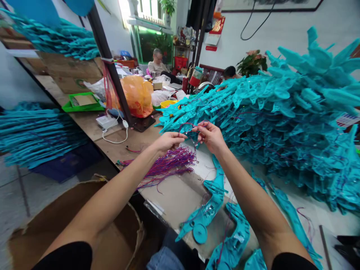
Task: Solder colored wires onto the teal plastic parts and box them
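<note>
My left hand (168, 142) and my right hand (210, 136) are raised over the table, both pinched on a thin red and purple wire (188, 128) that loops between them. Below them lies a bundle of red and purple wires (168, 165) on the table. A teal plastic toy part (206, 210) rests near the front edge between my forearms, with another teal part (232, 240) beside it.
A big heap of teal plastic parts (284, 112) fills the right side. An orange bag (137, 95), a green tray (81, 103) and a white charger (107, 122) sit farther back. An open cardboard box (70, 217) stands at lower left. Two people sit at the far end.
</note>
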A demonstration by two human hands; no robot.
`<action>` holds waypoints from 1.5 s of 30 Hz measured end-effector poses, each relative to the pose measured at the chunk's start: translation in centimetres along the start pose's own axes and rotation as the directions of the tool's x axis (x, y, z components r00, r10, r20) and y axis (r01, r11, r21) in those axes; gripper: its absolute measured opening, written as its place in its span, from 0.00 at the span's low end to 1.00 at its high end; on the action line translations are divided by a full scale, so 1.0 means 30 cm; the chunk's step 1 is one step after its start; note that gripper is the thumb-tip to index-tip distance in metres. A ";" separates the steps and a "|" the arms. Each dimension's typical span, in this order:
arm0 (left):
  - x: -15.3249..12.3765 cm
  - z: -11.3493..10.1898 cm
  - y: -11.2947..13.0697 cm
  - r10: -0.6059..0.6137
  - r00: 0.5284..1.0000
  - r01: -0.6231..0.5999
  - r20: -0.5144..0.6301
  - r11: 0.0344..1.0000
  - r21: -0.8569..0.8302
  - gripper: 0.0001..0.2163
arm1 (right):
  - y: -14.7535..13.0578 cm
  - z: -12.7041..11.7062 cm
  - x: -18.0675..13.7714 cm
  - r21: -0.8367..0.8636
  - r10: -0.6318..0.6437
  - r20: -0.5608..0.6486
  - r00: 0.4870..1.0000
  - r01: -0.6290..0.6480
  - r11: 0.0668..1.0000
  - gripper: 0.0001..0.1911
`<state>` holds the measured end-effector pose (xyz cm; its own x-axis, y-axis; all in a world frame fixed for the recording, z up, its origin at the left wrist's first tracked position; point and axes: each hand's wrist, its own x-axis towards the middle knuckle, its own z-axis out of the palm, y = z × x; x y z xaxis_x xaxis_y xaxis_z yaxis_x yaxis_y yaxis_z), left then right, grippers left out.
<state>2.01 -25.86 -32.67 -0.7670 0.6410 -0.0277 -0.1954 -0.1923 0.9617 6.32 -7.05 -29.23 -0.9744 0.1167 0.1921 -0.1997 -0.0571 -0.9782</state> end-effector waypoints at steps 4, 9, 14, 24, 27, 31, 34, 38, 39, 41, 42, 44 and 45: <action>-0.020 0.061 -0.031 -0.020 0.982 0.003 0.185 0.996 0.093 0.19 | -0.004 0.026 -0.016 0.035 0.004 0.000 1.000 -0.004 0.999 0.23; -0.016 0.096 -0.044 0.089 0.988 -0.105 0.128 0.986 0.127 0.11 | 0.004 0.032 -0.040 0.042 0.019 0.006 1.000 -0.020 0.999 0.24; -0.032 0.092 -0.056 0.072 0.978 -0.097 0.198 0.988 0.120 0.12 | -0.006 0.032 -0.073 0.041 0.047 -0.004 0.999 -0.046 0.998 0.23; -0.063 0.105 -0.059 0.133 0.986 -0.149 0.097 0.971 0.187 0.15 | -0.026 0.015 -0.129 -0.060 0.075 -0.020 0.997 -0.076 0.995 0.22; -0.067 0.092 -0.058 0.169 0.982 -0.182 0.086 0.965 0.191 0.16 | -0.023 -0.008 -0.158 -0.112 0.075 0.023 0.997 -0.072 0.991 0.21; -0.075 0.087 -0.050 0.165 0.982 -0.182 0.094 0.959 0.219 0.15 | -0.024 -0.020 -0.177 -0.133 0.039 0.066 0.997 -0.029 0.991 0.20; -0.091 0.100 -0.033 0.196 0.976 -0.216 0.098 0.933 0.288 0.14 | -0.036 -0.011 -0.186 -0.198 0.013 0.078 0.997 0.002 0.980 0.19; -0.117 0.119 -0.003 0.270 0.961 -0.276 0.067 0.896 0.347 0.13 | -0.065 0.005 -0.202 -0.326 0.012 0.136 0.991 0.033 0.945 0.19; -0.122 0.121 0.002 0.282 0.958 -0.284 0.057 0.893 0.349 0.12 | -0.071 0.007 -0.206 -0.350 0.006 0.149 0.989 0.047 0.936 0.19; -0.128 0.122 0.008 0.299 0.954 -0.292 0.033 0.893 0.344 0.12 | -0.078 0.007 -0.213 -0.375 -0.017 0.163 0.986 0.078 0.924 0.19; -0.130 0.122 0.009 0.305 0.952 -0.292 0.016 0.894 0.340 0.12 | -0.078 0.006 -0.216 -0.379 -0.027 0.169 0.985 0.090 0.921 0.19; -0.131 0.121 0.005 0.306 0.952 -0.281 -0.023 0.900 0.334 0.12 | -0.075 0.004 -0.224 -0.388 -0.041 0.177 0.983 0.108 0.915 0.19; -0.131 0.120 0.000 0.302 0.952 -0.272 -0.043 0.903 0.333 0.12 | -0.073 0.004 -0.228 -0.399 -0.048 0.181 0.982 0.118 0.909 0.18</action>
<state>7.21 -25.71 -31.58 -0.8158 0.5203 0.2526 0.2351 -0.1007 0.9667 13.40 -7.85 -28.39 -0.9663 -0.0625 0.2497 -0.2552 0.3577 -0.8983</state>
